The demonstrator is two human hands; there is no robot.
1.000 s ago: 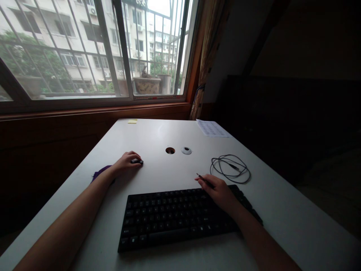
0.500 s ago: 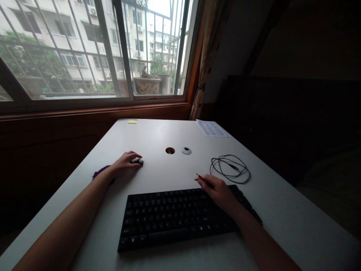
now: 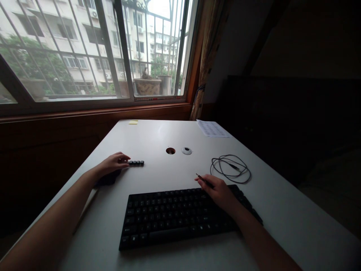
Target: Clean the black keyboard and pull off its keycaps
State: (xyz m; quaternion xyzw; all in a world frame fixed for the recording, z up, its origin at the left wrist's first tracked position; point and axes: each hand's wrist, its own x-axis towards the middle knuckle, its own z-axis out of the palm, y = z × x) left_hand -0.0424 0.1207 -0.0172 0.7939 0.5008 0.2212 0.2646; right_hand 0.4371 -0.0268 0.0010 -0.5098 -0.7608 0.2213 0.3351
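Toward the bench's (image 3: 158, 177) left edge, keycaps (image 3: 136, 163) lie beside the left hand (image 3: 114, 162) (its grip I cannot tell); the right hand (image 3: 216, 190) pinches a slim tool (image 3: 204, 180); outside, a pot (image 3: 147, 87) holds a plant (image 3: 145, 73).

legends on keyboard (image 3: 166, 214), print on papers (image 3: 213, 128), unreadable

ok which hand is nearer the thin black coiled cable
Right. The right hand, holding a slim dark tool, is by the cable, at its near left side; the left hand is far left of it, beside a row of small black blocks.
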